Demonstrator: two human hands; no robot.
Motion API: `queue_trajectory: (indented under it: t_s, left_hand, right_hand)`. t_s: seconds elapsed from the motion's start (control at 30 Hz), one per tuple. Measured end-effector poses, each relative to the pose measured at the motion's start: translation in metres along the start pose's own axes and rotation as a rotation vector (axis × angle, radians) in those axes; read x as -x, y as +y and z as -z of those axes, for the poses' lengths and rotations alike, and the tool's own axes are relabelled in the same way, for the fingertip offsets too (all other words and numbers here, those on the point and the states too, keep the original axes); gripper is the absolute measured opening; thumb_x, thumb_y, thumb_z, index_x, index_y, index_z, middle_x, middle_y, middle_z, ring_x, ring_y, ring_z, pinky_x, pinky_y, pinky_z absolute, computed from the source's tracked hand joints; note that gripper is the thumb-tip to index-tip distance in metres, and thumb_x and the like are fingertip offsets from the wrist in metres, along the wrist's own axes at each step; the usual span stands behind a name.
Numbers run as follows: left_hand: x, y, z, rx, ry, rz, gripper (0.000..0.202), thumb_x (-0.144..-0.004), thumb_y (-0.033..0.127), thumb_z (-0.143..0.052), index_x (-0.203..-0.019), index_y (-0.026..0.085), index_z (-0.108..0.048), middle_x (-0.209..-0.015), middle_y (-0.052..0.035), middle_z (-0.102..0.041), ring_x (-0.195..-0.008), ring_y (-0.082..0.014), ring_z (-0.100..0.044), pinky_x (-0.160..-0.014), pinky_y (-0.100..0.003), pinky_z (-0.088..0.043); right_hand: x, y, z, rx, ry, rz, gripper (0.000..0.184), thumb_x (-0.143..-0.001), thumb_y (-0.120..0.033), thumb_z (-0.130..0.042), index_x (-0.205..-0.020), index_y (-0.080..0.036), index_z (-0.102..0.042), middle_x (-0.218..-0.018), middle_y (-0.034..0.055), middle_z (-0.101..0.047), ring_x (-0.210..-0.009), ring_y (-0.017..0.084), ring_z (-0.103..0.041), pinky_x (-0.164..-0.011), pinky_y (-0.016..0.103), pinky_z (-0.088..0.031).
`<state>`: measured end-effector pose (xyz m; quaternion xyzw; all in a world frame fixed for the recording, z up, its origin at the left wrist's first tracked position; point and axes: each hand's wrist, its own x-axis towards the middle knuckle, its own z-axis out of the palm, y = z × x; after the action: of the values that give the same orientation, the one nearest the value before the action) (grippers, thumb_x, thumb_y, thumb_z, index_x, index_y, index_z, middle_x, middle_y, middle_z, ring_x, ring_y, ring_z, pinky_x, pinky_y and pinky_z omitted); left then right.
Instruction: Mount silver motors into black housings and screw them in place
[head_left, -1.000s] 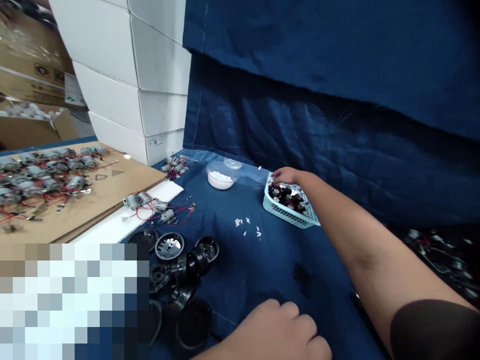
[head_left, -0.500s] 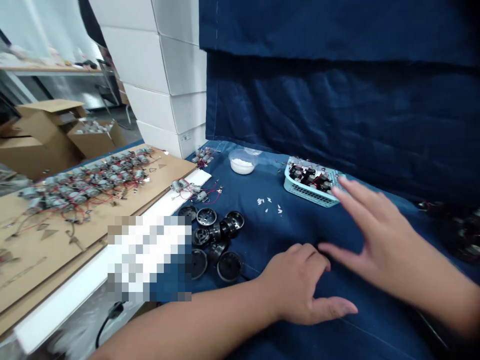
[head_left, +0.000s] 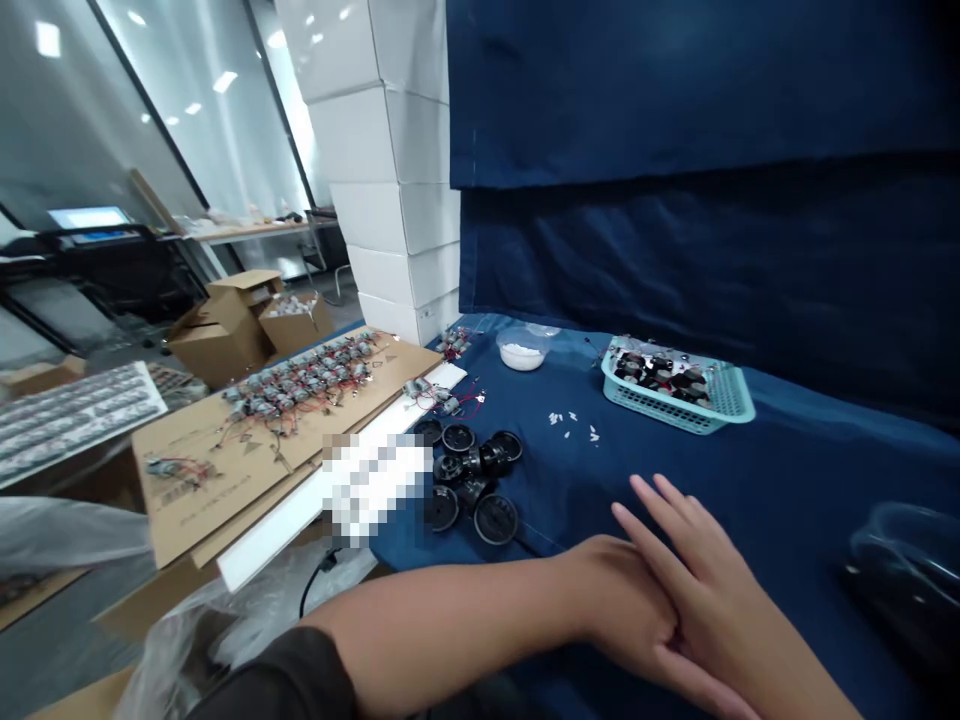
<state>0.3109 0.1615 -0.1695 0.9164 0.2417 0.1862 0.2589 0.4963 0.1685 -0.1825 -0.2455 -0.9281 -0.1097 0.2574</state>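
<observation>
Cloth [head_left: 787, 480] over the table, hanging curtain [head_left: 675, 260] behind it. On the cloth: basket [head_left: 679, 405] at 1 o'clock holding motors [head_left: 656, 375]; bowl [head_left: 521, 352] at 12 o'clock; small bits [head_left: 574, 425] just before the bowl, between basket and wheels; wheels [head_left: 472, 485] piled at 11 o'clock. Cardboard sheet [head_left: 225, 470] at 10 o'clock, left of the cloth, motor rows [head_left: 292, 385] on it. Stacked boxes [head_left: 390, 170] behind it, right of cartons [head_left: 221, 335].

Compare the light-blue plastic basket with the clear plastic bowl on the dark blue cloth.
The light-blue perforated plastic basket is rectangular with lattice walls, while the clear plastic bowl is round and smooth-walled. The basket is larger and holds dark parts with red wires; the bowl holds white powder or granules. Both sit open-topped on the dark blue cloth.
</observation>
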Motion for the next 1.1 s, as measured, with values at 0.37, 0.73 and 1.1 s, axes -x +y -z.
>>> queue_trajectory:
  t_s: [0.37,0.73,1.1]
  left_hand:
    - [-0.012,0.007,0.009,-0.004,-0.232,0.225,0.086,-0.096,0.086,-0.049,-0.126,0.011,-0.078,-0.119,-0.0160,-0.080,-0.130,-0.0334,-0.068,-0.119,-0.042,-0.049]
    - [-0.013,0.037,0.034,0.014,-0.476,0.253,0.082,-0.095,0.084,-0.053,-0.120,0.012,-0.080,-0.104,-0.0133,-0.081,-0.112,-0.0346,-0.075,-0.107,-0.046,-0.058]
    - [-0.015,0.044,0.037,-0.074,-0.541,0.263,0.069,-0.093,0.083,-0.060,-0.099,0.018,-0.081,-0.088,-0.0061,-0.080,-0.099,-0.0299,-0.076,-0.103,-0.043,-0.057]
  right_hand:
    - [0.015,0.008,-0.025,-0.366,0.106,-0.166,0.076,-0.101,-0.048,-0.059,-0.172,-0.037,-0.033,-0.176,0.0104,-0.037,-0.155,0.044,-0.048,-0.121,0.064,-0.048]
    - [0.018,0.000,-0.025,-0.345,0.128,-0.159,0.086,-0.095,-0.046,-0.072,-0.171,-0.037,-0.032,-0.170,0.0152,-0.044,-0.151,0.042,-0.053,-0.117,0.063,-0.054]
    - [0.010,-0.008,-0.018,-0.420,0.240,-0.198,0.087,-0.090,-0.054,-0.077,-0.165,-0.035,-0.038,-0.161,0.0169,-0.053,-0.141,0.042,-0.062,-0.107,0.058,-0.063]
